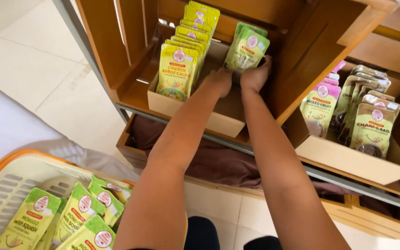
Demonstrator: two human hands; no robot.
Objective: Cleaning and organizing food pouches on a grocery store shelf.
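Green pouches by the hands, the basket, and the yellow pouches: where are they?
green pouches (247, 48): head view, front pouch's face.
basket (5, 185): head view, slotted floor.
yellow pouches (178, 74): head view, front pouch's face.

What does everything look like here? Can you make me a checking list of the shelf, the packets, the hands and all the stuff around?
Surface: wooden shelf holding an open cardboard box.
Job's things: green pouches standing upright in the box, both hands at their base.
Clutter: yellow pouches in a row in the same box; more green pouches lying in a plastic basket at lower left.
Grips: left hand and right hand side by side against the green pouches; fingers hidden, grip cannot be told.
Cables: nothing seen.
Surroundings: second box of pink-topped and brown pouches to the right; dark cloth on the lower shelf; tiled floor.
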